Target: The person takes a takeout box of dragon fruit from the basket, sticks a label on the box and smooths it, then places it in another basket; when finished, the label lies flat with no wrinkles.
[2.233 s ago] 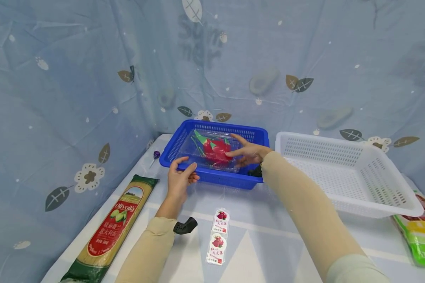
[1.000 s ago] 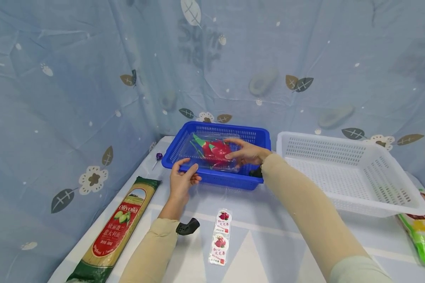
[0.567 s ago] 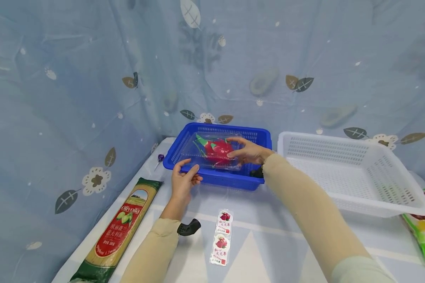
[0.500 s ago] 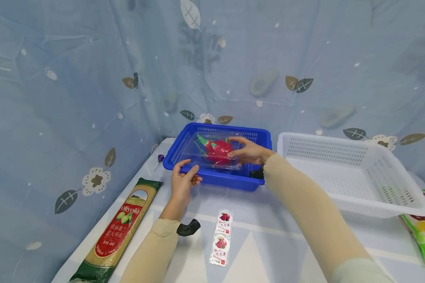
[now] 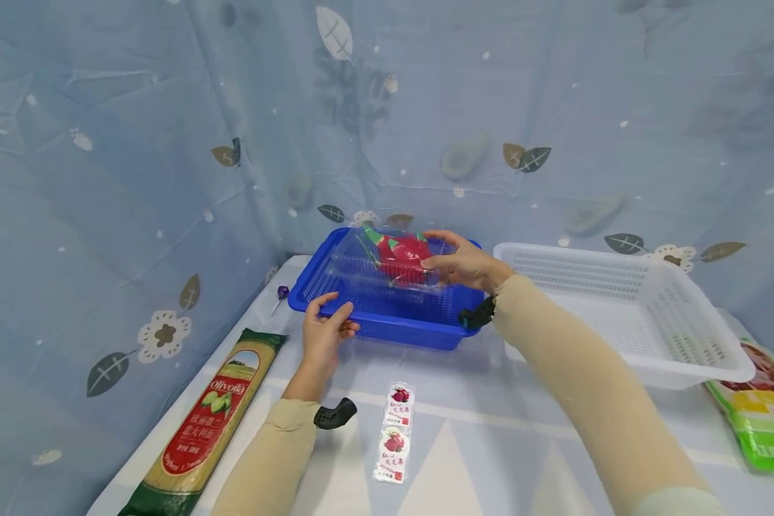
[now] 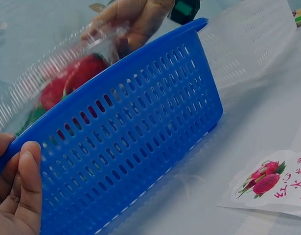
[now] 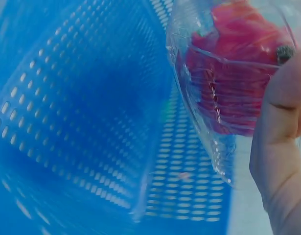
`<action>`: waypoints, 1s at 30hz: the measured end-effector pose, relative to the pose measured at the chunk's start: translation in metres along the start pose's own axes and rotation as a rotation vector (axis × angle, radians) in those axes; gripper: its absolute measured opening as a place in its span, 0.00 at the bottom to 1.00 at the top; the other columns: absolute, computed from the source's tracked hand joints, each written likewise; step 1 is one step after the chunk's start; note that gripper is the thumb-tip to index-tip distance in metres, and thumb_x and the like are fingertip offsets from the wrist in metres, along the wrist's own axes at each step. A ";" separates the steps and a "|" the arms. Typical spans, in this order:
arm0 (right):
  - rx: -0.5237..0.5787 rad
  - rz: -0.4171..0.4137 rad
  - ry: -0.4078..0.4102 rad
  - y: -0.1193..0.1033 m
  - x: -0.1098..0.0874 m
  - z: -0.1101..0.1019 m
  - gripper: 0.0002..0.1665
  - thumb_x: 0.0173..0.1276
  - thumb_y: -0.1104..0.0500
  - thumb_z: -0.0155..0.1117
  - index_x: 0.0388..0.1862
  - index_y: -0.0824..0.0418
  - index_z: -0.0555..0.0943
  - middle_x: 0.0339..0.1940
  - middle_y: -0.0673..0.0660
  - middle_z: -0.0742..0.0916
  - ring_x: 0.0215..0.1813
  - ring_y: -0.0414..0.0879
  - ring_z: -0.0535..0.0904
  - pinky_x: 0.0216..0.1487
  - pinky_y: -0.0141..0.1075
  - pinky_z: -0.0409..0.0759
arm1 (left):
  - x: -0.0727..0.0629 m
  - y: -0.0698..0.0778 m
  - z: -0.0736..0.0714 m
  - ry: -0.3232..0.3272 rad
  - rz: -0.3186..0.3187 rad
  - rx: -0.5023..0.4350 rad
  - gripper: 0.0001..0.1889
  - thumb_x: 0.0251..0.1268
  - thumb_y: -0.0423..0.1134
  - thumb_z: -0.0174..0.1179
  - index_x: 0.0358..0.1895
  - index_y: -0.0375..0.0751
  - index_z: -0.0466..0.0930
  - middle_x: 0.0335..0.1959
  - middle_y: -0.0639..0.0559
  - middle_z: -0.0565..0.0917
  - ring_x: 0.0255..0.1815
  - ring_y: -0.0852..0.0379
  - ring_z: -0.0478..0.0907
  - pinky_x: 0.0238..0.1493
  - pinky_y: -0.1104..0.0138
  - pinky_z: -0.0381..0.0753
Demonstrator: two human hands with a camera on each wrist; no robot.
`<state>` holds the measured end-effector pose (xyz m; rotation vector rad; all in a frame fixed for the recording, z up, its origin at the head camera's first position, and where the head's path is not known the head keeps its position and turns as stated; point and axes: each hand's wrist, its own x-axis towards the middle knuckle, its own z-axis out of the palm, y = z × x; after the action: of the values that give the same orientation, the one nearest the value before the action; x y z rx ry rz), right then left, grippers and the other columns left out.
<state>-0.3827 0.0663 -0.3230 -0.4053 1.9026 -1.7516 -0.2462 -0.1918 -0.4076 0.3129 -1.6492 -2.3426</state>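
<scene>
A clear plastic clamshell box hangs tilted over the blue basket, with a red dragon fruit with green tips inside it. My right hand grips the box's right end; in the right wrist view the thumb lies against the plastic beside the fruit. With my left hand I pinch the basket's front-left rim, the thumb outside the wall in the left wrist view. Through the clear plastic the basket's inside shows. The right hand's far fingers are partly hidden behind the box.
To the right stands a white basket, with a green food packet beside it. A spaghetti pack and a lollipop lie on the left. A strip of dragon fruit stickers lies in front on the table.
My right hand has raised the clamshell box with the dragon fruit out of the blue basket, up and slightly right. The left hand has stayed on the rim. The head view has shifted slightly.
</scene>
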 end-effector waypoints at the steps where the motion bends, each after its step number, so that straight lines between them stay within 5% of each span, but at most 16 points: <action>1: 0.003 -0.011 0.000 -0.003 -0.005 0.000 0.43 0.67 0.64 0.67 0.75 0.43 0.60 0.44 0.55 0.79 0.22 0.44 0.72 0.35 0.39 0.81 | 0.000 0.000 0.000 0.000 -0.003 0.000 0.24 0.68 0.35 0.62 0.64 0.44 0.66 0.19 0.56 0.83 0.17 0.63 0.80 0.22 0.74 0.80; 8: 0.068 -0.080 0.016 -0.020 -0.046 0.003 0.42 0.69 0.65 0.63 0.76 0.44 0.58 0.29 0.52 0.82 0.22 0.43 0.76 0.34 0.37 0.82 | 0.000 -0.001 0.002 -0.002 -0.026 0.015 0.23 0.68 0.35 0.62 0.64 0.46 0.66 0.20 0.56 0.83 0.18 0.63 0.80 0.23 0.73 0.80; 16: 0.059 -0.148 0.054 -0.029 -0.115 -0.001 0.42 0.68 0.68 0.62 0.75 0.44 0.60 0.38 0.56 0.75 0.35 0.44 0.79 0.34 0.36 0.84 | 0.000 0.002 0.004 0.020 -0.016 0.016 0.23 0.67 0.35 0.63 0.62 0.45 0.67 0.18 0.55 0.82 0.17 0.63 0.80 0.23 0.74 0.80; 22: 0.098 -0.204 0.013 -0.012 -0.180 -0.012 0.38 0.69 0.70 0.59 0.72 0.43 0.62 0.40 0.56 0.70 0.32 0.42 0.77 0.30 0.34 0.84 | -0.001 0.004 0.006 0.031 -0.055 0.041 0.21 0.67 0.36 0.63 0.59 0.49 0.68 0.19 0.55 0.83 0.17 0.63 0.80 0.24 0.73 0.80; 30: 0.117 -0.320 -0.077 0.028 -0.249 -0.021 0.37 0.70 0.74 0.53 0.71 0.45 0.64 0.45 0.52 0.75 0.37 0.40 0.80 0.29 0.35 0.84 | 0.000 0.008 0.005 0.019 -0.056 0.077 0.23 0.68 0.37 0.62 0.63 0.47 0.65 0.18 0.56 0.82 0.18 0.64 0.80 0.25 0.75 0.80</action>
<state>-0.1864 0.2233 -0.3075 -0.7564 1.7444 -2.0062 -0.2469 -0.1895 -0.3982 0.4011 -1.7458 -2.3125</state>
